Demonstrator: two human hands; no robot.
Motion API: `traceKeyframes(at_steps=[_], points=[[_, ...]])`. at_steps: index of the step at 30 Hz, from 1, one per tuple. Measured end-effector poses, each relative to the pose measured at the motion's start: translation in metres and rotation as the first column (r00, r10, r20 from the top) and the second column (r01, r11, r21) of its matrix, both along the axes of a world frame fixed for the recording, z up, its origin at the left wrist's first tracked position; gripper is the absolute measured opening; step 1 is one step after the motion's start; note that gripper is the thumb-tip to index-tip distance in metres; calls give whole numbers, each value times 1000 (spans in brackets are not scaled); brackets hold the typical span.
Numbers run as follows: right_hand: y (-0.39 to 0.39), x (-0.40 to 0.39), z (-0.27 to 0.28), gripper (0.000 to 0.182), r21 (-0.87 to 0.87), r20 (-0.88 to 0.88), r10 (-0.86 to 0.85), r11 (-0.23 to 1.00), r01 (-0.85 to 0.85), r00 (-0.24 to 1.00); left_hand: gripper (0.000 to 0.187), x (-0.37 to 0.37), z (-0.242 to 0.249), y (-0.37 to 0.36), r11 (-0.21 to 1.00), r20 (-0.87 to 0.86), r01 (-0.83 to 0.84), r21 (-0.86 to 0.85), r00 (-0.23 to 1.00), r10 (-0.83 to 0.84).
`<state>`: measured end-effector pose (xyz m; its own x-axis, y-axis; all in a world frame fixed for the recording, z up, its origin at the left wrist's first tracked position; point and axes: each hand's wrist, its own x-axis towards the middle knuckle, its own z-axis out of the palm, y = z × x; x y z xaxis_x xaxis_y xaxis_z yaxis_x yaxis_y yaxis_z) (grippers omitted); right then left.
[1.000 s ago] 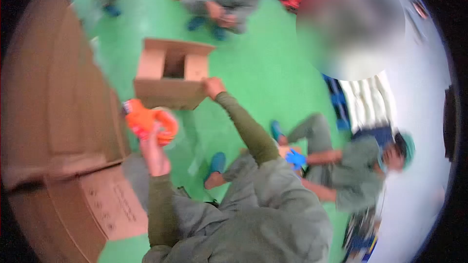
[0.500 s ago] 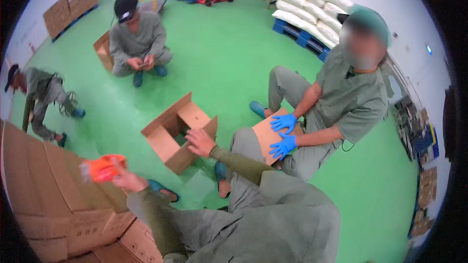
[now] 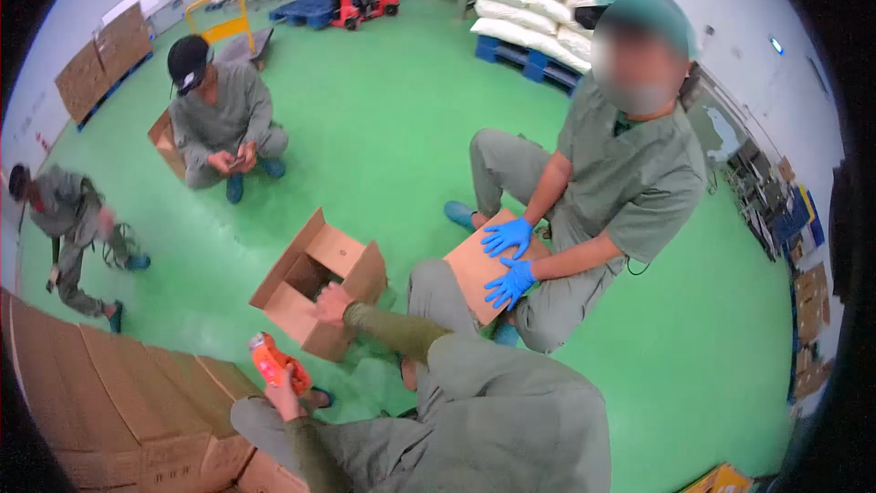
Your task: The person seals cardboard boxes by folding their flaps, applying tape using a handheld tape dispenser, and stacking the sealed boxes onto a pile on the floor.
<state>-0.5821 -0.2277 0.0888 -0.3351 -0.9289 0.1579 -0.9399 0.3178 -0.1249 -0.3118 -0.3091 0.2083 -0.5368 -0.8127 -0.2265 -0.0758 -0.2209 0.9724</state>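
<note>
My left hand [image 3: 285,393] is closed around an orange tape dispenser [image 3: 276,363], held upright beside the stacked cartons at the lower left. In front of me an open cardboard box [image 3: 306,333] stands on the floor with flaps raised and folded outward. My right hand [image 3: 334,303] lies at its near right flap, fingers curled over the cardboard; the fingertips are partly hard to make out. The inside of the box is dark, and its contents cannot be told.
A co-worker with blue gloves [image 3: 509,283] sits at the right, pressing on a closed cardboard box [image 3: 470,269]. Another person [image 3: 224,119] squats beyond, and a third [image 3: 78,228] bends at the left. Large cartons [image 3: 137,402] border my left. White sacks [image 3: 520,0] rest on a blue pallet [image 3: 525,59].
My left hand has brought the tape dispenser right and down, closer to the open box. My right hand's fingers, spread before, are now curled at the flap. The whole view has shifted.
</note>
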Motion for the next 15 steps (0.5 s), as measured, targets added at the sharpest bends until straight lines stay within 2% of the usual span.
traceKeyframes(at_steps=[1, 2, 3, 4, 5, 7, 9, 10, 11, 12, 13, 14, 15], points=[[-2, -1, -19, 55, 8, -46, 15, 1000, -15, 999, 22, 9, -17, 1, 999, 51, -7, 41, 999, 5], [11, -2, -14, 63, 121, -38, 15, 993, -11, 999, 24, 19, -34, -3, 998, 73, -37, 57, 997, 33], [25, -15, -40, 69, 145, 65, 108, 983, -116, 992, 24, 18, -12, 9, 996, 49, -87, 23, 995, 86], [36, -27, -86, 69, 49, 78, 324, 943, -328, 943, 24, 16, 18, 18, 995, -5, -97, -33, 995, 97], [60, -5, -77, 70, -67, -136, 201, 975, -212, 970, 23, 24, -12, 2, 989, 23, -104, -107, 994, 107], [78, -8, -34, 66, 282, 197, 345, 877, -389, 918, 24, -4, 11, -4, 956, -59, -255, -144, 967, 249], [63, -2, -50, 60, 131, 134, 429, 886, -445, 893, 24, -27, 17, -16, 917, -181, -357, -178, 928, 326], [57, -4, -55, 58, 62, 92, 460, 883, -466, 883, 25, -40, 14, -23, 932, -165, -340, -126, 934, 318], [44, 3, -43, 49, 25, 205, 377, 921, -390, 903, 26, -56, 5, -31, 943, -156, -326, -72, 937, 312], [38, 10, -30, 45, -117, 195, 232, 970, -212, 953, 26, -67, -5, -36, 950, -144, -311, -20, 941, 305], [31, 15, -24, 44, -258, 208, 82, 966, -26, 975, 28, -76, -22, -39, 944, -93, -306, -127, 951, 295], [25, 14, -32, 48, -310, 265, -135, 925, 217, 955, 30, -88, -45, -34, 929, -37, -290, -229, 956, 290], [22, 9, -48, 54, -338, 333, -342, 827, 450, 879, 31, -98, -65, -23, 909, 26, -261, -324, 958, 285]])
